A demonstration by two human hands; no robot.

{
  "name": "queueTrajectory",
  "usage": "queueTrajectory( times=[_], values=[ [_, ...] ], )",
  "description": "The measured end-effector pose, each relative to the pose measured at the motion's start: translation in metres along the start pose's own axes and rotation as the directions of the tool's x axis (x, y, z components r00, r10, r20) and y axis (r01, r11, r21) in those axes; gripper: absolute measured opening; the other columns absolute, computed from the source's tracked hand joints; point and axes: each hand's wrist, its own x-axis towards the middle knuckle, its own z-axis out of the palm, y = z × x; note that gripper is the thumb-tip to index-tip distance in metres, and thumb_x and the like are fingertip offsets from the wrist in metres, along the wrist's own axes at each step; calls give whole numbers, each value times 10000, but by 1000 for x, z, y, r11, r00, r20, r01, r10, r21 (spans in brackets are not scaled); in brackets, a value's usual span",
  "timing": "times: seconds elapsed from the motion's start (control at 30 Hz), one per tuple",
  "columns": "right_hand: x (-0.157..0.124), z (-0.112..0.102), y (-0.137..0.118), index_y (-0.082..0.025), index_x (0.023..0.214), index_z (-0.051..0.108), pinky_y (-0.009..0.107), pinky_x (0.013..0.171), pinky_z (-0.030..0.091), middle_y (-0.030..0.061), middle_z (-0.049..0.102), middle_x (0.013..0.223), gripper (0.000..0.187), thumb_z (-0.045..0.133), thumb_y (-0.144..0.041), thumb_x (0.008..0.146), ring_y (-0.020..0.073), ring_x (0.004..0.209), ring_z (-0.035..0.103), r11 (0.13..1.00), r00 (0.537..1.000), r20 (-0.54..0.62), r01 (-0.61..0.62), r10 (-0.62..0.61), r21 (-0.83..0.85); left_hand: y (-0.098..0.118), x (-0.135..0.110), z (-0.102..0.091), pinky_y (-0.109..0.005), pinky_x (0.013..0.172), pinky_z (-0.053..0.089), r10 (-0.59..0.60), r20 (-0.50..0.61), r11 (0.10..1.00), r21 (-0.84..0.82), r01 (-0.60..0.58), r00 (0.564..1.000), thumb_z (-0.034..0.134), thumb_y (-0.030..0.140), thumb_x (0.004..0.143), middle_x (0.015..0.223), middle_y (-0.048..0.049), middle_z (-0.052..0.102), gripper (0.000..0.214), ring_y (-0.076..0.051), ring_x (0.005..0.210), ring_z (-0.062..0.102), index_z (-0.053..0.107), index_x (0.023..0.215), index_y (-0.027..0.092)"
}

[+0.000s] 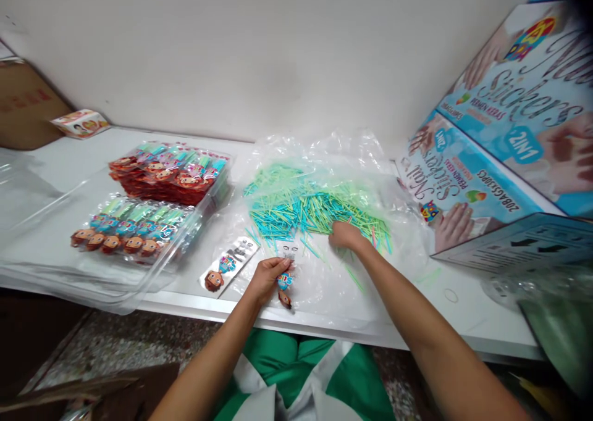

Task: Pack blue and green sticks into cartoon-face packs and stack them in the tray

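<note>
My left hand [273, 273] pinches a small printed packet [286, 280] with a cartoon head at its lower end, held upright just above the table's front part. My right hand [345, 236] reaches into the near edge of a heap of thin green and blue sticks [319, 211]. Its fingertips are partly hidden, so what they grip does not show. The heap lies on a clear plastic sheet [296, 149]. Left of my left hand lies a flat stack of similar printed packets [229, 265].
At the left, a clear plastic tray [185, 248] holds rows of filled packets [132, 226]. Large blue sticker cartons [500, 143] stand on the right. A small box [81, 123] and a brown carton [28, 103] are at the back left. The wall rises behind.
</note>
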Motion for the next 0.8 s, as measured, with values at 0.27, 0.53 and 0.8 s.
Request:
queueTrajectory(
  times=[0.27,0.53,0.8],
  values=[
    [-15,1,30,-124,653,588,300,672,424,144,664,746,139,544,-237,720,234,753,613,983,998,-25,53,-49,175,-4,1,-2,-224,557,452,35,4,999,-4,-35,999,781,366,567,680,-73,675,316,-135,596,601,717,726,101],
    [-43,29,51,-179,880,416,268,564,454,30,587,709,217,251,-320,884,122,553,546,763,921,-382,196,72,617,-2,-3,-2,-231,571,446,59,-2,998,29,-59,998,773,382,574,706,-73,683,319,-135,602,589,714,721,106],
    [-69,66,36,-209,894,355,292,734,440,15,544,743,236,275,-431,903,140,714,549,611,822,-544,346,169,712,-5,-5,-3,-240,595,436,119,-18,990,75,-117,993,768,376,581,709,-63,691,304,-129,590,580,721,739,120]
  ],
)
